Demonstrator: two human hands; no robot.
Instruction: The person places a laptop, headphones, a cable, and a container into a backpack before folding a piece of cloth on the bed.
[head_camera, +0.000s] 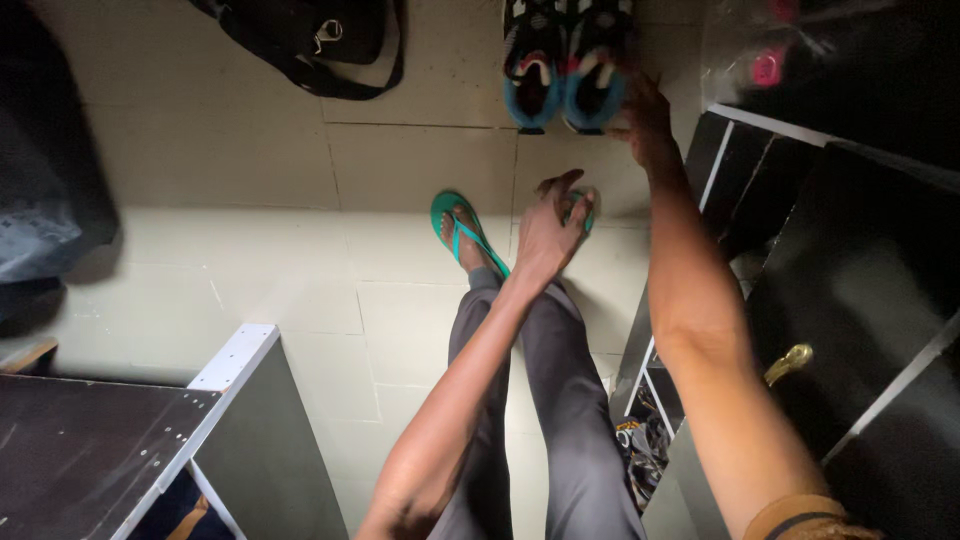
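Down near the centre of the frame, the left hand (548, 232) is curled over the teal flip-flop (580, 208) on the right foot, fingers bent round its strap or toe end; it looks like a closed pinch, though the sole itself is mostly hidden under the hand, so how firm the hold is cannot be told. Its twin, the other teal flip-flop (462, 232), sits just left of centre on the other foot, fully in view, its long axis running from lower right to upper left, toe towards the top of the frame. The held one seems to point much the same way, toe up-frame, but only a sliver shows.

The right hand (645, 118) reaches to the upper right, fingers spread loosely, touching or nearly touching the heel of the blue and black sneakers (562, 65) that stand side by side at the top centre, heels towards the viewer and toes up-frame. Whether it has a grasp on the shoe is not clear; the fingers appear open and blurred.

To do this well, I judge the pinch on the sandal should sit at the strap, pulling along the sole's long axis rather than across it, and the reaching hand should take both sneaker heels together. A dark bag (315, 45) lies at the upper left on the tiled floor (250, 260), a black cabinet (860, 290) fills the right
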